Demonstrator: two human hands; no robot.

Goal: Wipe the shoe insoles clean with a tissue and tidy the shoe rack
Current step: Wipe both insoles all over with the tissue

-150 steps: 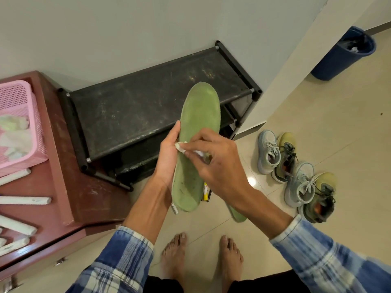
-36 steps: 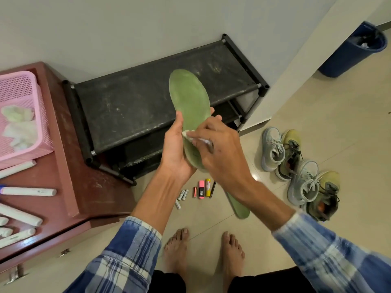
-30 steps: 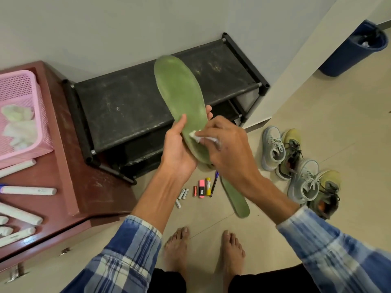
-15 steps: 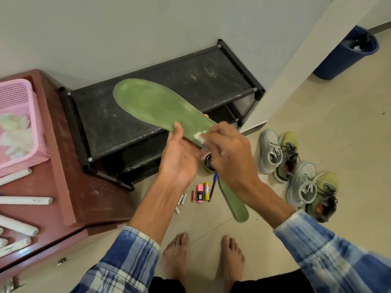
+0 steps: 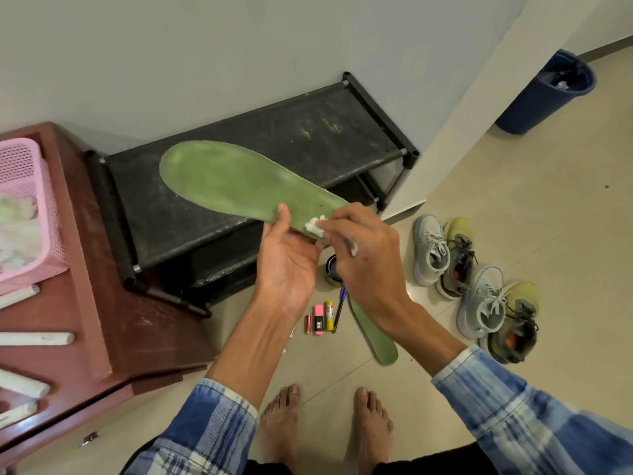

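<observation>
No words or numbers can be read here. The pink marker (image 5: pixel 319 320) on the floor has a black label with tiny print, too small to make out. The yellow tube (image 5: pixel 329 315) beside it has small marks, too blurry to read

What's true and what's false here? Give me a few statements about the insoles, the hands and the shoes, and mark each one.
1. The left hand holds the insole by one end. True.
2. The right hand presses a tissue on that insole. True.
3. The second insole lies on the rack. False: the second insole lies on the floor, in front of the rack.
4. The person is wearing the shoes. False: the shoes stand on the floor, and the feet are bare.
</observation>
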